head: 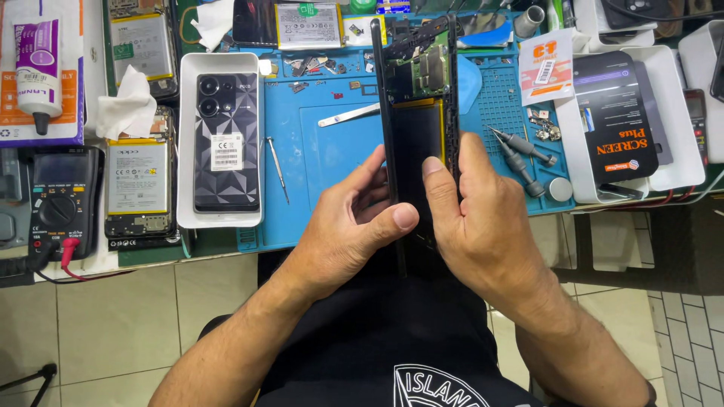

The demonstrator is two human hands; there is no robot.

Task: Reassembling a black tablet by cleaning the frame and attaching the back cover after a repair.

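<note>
Gripping an opened phone (419,113) upright between them, both hands (422,226) clasp its lower end.

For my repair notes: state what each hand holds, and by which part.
Both hold the opened phone, stood on edge. The left hand grips its lower left edge, thumb on its face; the right hand clasps its lower right edge.

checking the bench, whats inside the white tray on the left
A black phone back cover with a faceted pattern lies in the white tray, camera rings up top. Whatever is beneath it is covered.
</note>
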